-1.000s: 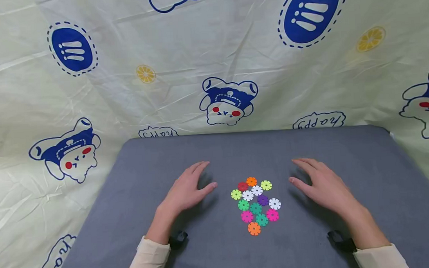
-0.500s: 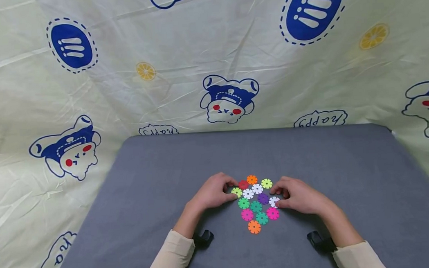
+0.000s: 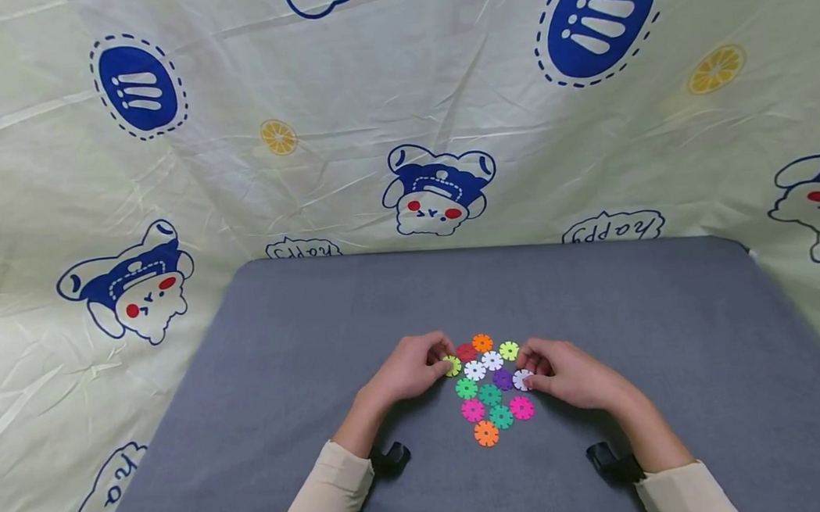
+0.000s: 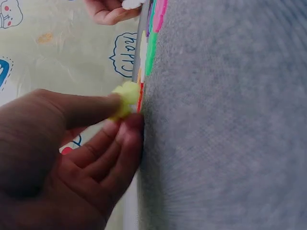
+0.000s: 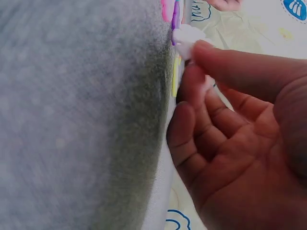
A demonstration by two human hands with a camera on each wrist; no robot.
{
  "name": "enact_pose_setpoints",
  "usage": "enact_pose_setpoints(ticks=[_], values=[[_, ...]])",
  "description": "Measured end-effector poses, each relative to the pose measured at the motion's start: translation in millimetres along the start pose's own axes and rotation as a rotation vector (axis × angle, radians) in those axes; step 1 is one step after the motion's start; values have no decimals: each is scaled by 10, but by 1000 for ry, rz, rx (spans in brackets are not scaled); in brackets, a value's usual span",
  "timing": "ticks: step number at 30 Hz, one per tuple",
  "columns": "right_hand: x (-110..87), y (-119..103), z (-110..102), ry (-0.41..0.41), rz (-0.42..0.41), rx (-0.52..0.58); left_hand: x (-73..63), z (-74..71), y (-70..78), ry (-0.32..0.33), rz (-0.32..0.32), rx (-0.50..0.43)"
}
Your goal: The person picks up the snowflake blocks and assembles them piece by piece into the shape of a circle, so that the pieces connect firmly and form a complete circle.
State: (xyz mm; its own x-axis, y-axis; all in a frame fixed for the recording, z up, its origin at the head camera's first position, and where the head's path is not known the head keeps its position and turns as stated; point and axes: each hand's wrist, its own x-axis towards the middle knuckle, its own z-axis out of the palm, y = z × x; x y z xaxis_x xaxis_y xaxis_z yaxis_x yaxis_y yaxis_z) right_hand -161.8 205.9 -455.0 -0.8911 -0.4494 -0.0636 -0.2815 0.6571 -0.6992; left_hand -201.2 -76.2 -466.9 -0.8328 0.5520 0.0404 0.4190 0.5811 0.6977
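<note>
My left hand (image 3: 410,369) pinches a yellow-green interlocking disc (image 3: 452,367) between thumb and fingers at the left side of a cluster. In the left wrist view that disc (image 4: 127,98) stands tilted up from the table. On the cluster's right side, my right hand (image 3: 570,371) grips a white interlocking disc (image 3: 521,380) by its edge. The right wrist view shows the white disc (image 5: 187,37) raised at the thumb tip. Between the hands lie more notched discs, among them a red one (image 3: 466,353), a purple one (image 3: 503,379) and a green one (image 3: 466,389).
A grey cloth-covered table (image 3: 356,298) spreads around the discs. Behind it hangs a pale printed sheet (image 3: 349,189). An orange disc (image 3: 487,434) lies nearest me, and another yellow-green disc (image 3: 509,351) lies near the right fingertips. Each wrist wears a black strap.
Both hands have come inward from the sides to the cluster. The left has taken hold of the yellow-green disc, the right of the white disc, which has shifted slightly away from me.
</note>
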Motion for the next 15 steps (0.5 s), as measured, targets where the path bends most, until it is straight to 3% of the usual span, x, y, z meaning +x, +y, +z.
enact_pose_setpoints(ticks=[4, 11, 15], values=[[1, 4, 15, 41, -28, 46, -10, 10, 26, 0, -29, -198], [6, -108, 23, 132, -60, 109, -16, 68, 141, -38, -86, -643], [15, -150, 49, 187, -91, 126, -20, 99, 219, -39, -103, -773]])
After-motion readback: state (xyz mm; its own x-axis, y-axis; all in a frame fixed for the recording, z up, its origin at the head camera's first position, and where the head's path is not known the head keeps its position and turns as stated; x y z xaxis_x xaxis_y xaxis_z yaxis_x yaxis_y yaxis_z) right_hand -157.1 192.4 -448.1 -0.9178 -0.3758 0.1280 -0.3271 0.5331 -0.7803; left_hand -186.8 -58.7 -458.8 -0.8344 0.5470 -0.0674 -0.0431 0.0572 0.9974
